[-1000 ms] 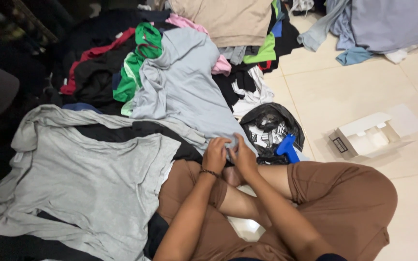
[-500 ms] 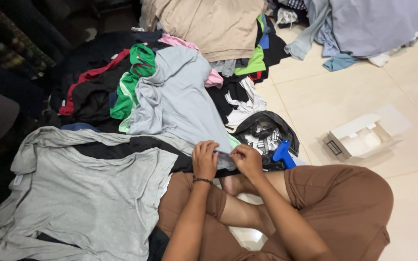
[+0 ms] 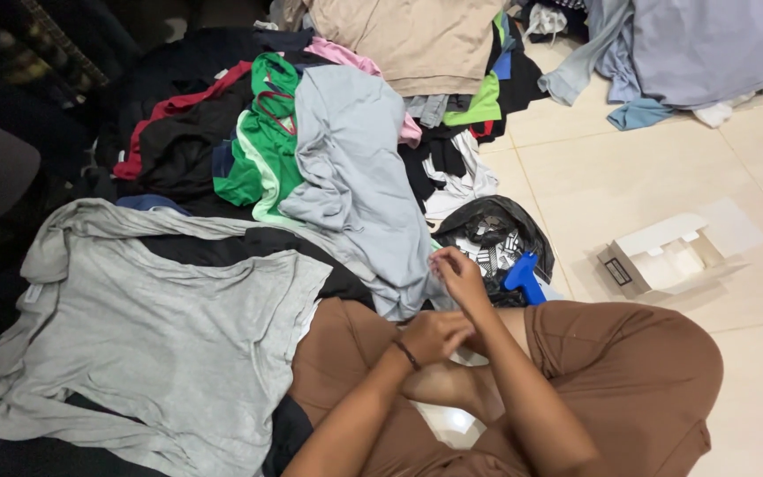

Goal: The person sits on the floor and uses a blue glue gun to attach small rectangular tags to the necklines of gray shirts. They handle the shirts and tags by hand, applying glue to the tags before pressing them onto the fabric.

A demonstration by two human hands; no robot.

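Two hands: both low over the lap, close together at the hem of the pale grey-blue garment point(image 3: 355, 177).
Right hand point(image 3: 459, 276): raised just past the other, fingers curled narrow, fingertips pinching the garment's near edge or something small at it; cannot tell which.
Left hand point(image 3: 432, 336): nearer the body, dark band on the wrist, fingers folded in loosely; whether anything sits inside, cannot tell.
Pale garment: spread away from the hands across the clothes heap, near edge pulled toward the lap, likely drawn close to bring the hem within reach.
Grey shirt point(image 3: 143, 336): left of the hands, laid flat and open on the floor, apparently smoothed out.
Black bag point(image 3: 496, 231): just beyond the right hand, mouth open, small light and dark pieces inside.
Blue tool point(image 3: 523, 276): just right of the right hand, beside the bag.
White box point(image 3: 664, 258): well to the right, open on the tiled floor point(image 3: 629, 177).
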